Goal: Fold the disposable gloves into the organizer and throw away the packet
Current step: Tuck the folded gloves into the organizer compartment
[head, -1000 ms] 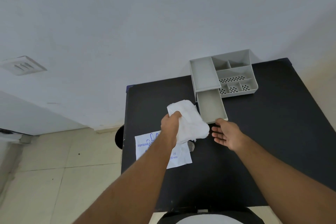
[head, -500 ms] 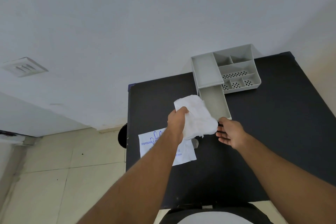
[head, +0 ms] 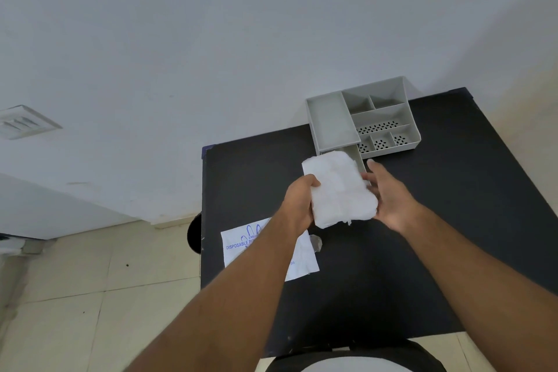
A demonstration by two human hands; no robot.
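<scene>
My left hand (head: pixel 297 204) grips the left edge of a folded white stack of disposable gloves (head: pixel 339 189), held above the black table (head: pixel 453 205). My right hand (head: pixel 388 196) touches the stack's right side with its fingers spread along and under it. The stack covers most of the pulled-out drawer of the grey organizer (head: pixel 332 124), which stands at the table's far edge. The white glove packet (head: pixel 241 246) with blue print lies flat at the table's left edge, partly hidden under my left forearm.
A small crumpled clear scrap (head: pixel 315 242) lies beside the packet. Below the table's left edge sits a dark round object (head: pixel 194 234) on the tiled floor (head: pixel 90 296). A white wall rises behind the table.
My left hand carried the glove stack forward and right, over the open drawer. My right hand rose from the drawer's front and came against the stack's right side.
</scene>
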